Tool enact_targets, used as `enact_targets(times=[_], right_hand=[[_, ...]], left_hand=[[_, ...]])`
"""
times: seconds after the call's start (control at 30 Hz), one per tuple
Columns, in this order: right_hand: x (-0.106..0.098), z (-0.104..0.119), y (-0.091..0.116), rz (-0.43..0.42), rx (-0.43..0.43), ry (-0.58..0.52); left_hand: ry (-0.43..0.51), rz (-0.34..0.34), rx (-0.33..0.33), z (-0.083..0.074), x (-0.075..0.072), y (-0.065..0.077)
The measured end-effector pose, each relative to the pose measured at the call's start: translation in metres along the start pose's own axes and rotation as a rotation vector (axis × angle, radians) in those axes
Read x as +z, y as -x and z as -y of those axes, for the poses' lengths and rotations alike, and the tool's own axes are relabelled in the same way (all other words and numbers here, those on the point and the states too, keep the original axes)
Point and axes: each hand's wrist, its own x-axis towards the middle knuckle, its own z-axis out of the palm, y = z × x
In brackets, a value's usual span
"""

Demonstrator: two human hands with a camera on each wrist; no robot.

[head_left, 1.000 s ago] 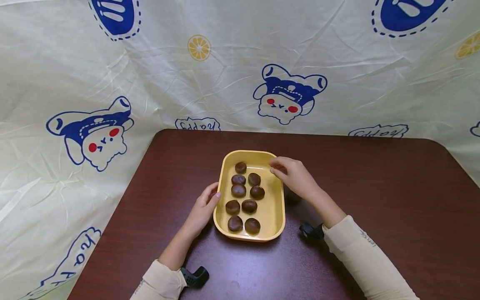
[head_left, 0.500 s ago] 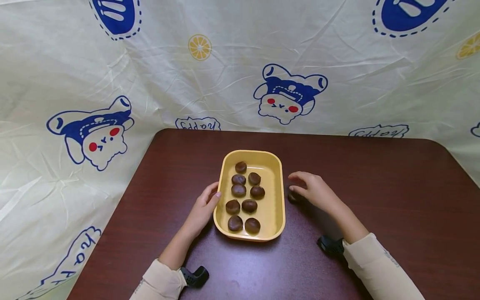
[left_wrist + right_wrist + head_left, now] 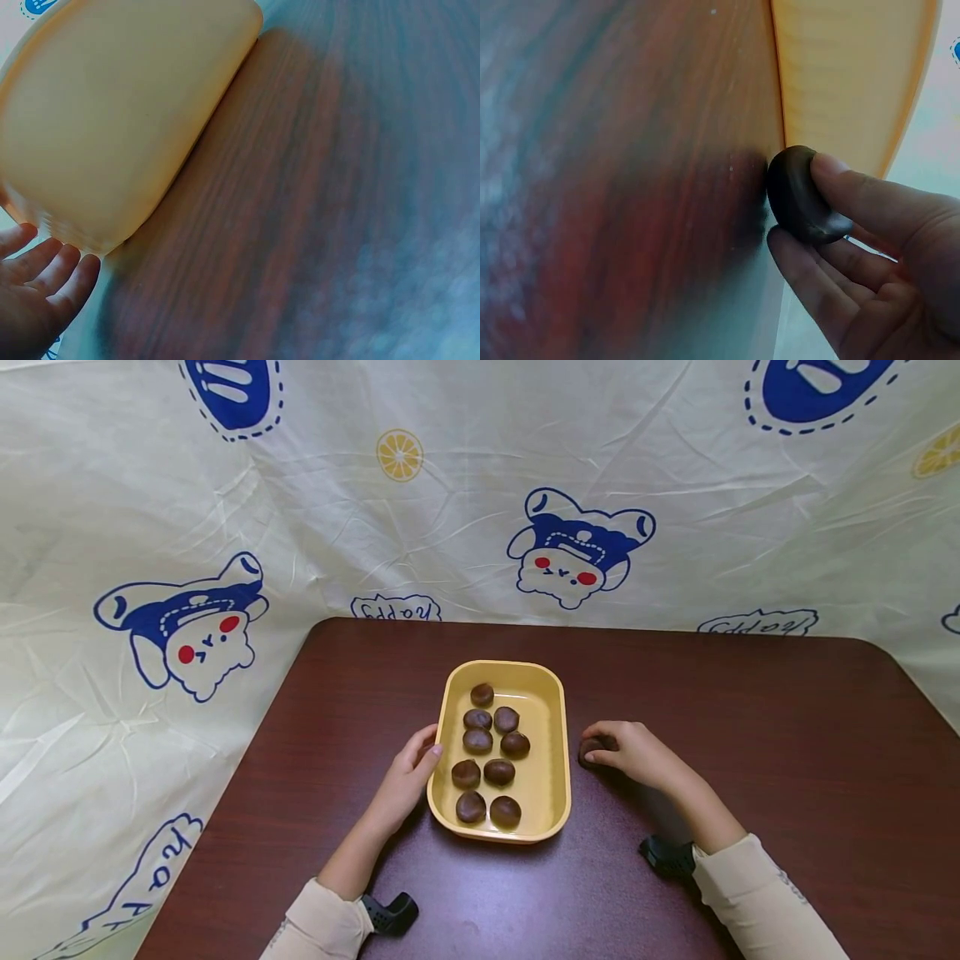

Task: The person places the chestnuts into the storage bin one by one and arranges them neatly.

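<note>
A yellow tray (image 3: 551, 752) lies on the table with several brown chestnuts (image 3: 506, 812) in two uneven columns. My left hand (image 3: 405, 777) holds its left edge, thumb at the rim; in the left wrist view the fingertips (image 3: 88, 262) rest along the outer wall. To the right of the tray, my right hand (image 3: 633, 756) pinches another chestnut (image 3: 802, 195) between thumb and fingers. In the head view the fingers partly cover that chestnut, which is low over the tabletop.
The dark brown wooden table (image 3: 787, 735) reaches back to a pale printed cloth (image 3: 465, 527). A black device (image 3: 392, 914) is worn at the left wrist and another black device (image 3: 666, 857) at the right.
My right hand has moved from the tray's upper right rim down and right to the chestnut on the table, and its fingers have closed on it. The left hand keeps its place.
</note>
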Motion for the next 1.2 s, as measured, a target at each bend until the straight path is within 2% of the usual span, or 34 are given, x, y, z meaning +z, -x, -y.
enact_targets(times=[0.13,0.37,0.53,0.67,0.9,1.2], right_hand=[[-0.002,0.002,-0.002,-0.035,0.001,-0.035],[-0.011,0.012,-0.011,-0.150,0.033,-0.155],[-0.017,0.026,-0.023,-0.241,0.052,-0.210],[-0.019,0.039,-0.036,-0.273,0.042,-0.235],[-0.011,0.055,-0.065,-0.257,0.006,-0.208],[0.009,0.061,-0.096,-0.166,0.008,-0.136]], left_hand=[[0.016,0.010,-0.015,-0.004,0.000,0.001],[-0.003,0.014,-0.019,-0.027,0.004,0.008],[-0.002,0.012,-0.024,-0.030,0.004,0.009],[0.006,0.011,-0.024,-0.029,0.003,0.009],[0.018,0.017,-0.018,-0.028,0.004,0.008],[0.023,0.019,-0.015,-0.028,0.004,0.008]])
